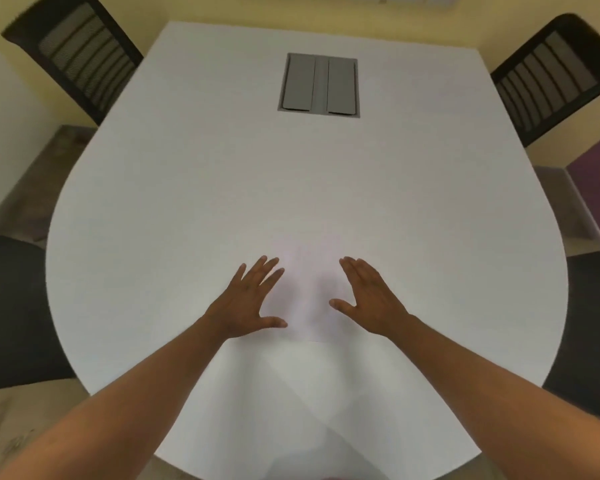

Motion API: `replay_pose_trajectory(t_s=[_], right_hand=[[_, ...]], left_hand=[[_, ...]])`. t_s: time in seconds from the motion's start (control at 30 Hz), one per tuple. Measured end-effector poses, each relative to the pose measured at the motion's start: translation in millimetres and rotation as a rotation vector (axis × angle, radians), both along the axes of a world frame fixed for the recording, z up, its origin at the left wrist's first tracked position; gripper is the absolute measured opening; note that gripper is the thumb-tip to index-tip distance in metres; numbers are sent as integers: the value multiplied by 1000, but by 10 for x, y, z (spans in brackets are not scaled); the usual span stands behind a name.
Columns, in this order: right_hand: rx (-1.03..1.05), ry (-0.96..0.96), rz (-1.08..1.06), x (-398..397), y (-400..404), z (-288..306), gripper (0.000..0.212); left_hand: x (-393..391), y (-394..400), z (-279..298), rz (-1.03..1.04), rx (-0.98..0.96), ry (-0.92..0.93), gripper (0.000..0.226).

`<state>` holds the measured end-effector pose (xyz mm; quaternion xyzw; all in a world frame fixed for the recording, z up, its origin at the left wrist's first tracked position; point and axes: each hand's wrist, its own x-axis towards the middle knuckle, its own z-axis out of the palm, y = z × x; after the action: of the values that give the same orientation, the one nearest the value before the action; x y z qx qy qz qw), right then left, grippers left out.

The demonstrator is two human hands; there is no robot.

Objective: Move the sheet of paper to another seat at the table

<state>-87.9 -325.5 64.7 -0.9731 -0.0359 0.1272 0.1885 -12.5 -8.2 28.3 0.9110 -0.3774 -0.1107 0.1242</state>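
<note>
With both palms spread flat, holding nothing, the faint white paper sheet [303, 292] lies between left hand [248, 299] and right hand [368, 296], long axis pointing away, equidistant.

Looks like an office mtg room; one large white conference table [222, 168] w/ a grey flip-lid cable/power box [318, 85] set into its top; black mesh-back office chairs [80, 53] drawn up along both sides; plain yellow walls [222, 8] behind.
</note>
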Motion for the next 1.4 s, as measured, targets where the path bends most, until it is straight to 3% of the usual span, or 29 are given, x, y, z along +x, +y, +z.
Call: replay_pose_trajectory(t_s=[0.1,0.33,0.6,0.97,1.07,1.17,1.27,1.4], right_hand=[[39,40,16,215,7,-148,80],[141,-6,-127,848,-66,-457,52],[52,91,-151,1227,-192,-845,95],[46,-19,-109,1131,-182,-1088,85],[228,-19,-244,1133,-98,-965,90],[644,14,-626,1089,58,-717,94],[963,112,-902,892,178,-579,77],[923,251,-850,467,266,-634,40]], left_hand=[[159,14,-176,-56,15,94,117],[405,52,-514,-91,43,84,114],[479,96,-755,-101,73,128,110],[496,117,-784,-87,41,114,108],[488,122,-801,-92,43,91,109],[487,120,-828,-84,41,72,109],[474,114,-845,-84,43,68,110],[472,104,-828,-83,59,91,111]])
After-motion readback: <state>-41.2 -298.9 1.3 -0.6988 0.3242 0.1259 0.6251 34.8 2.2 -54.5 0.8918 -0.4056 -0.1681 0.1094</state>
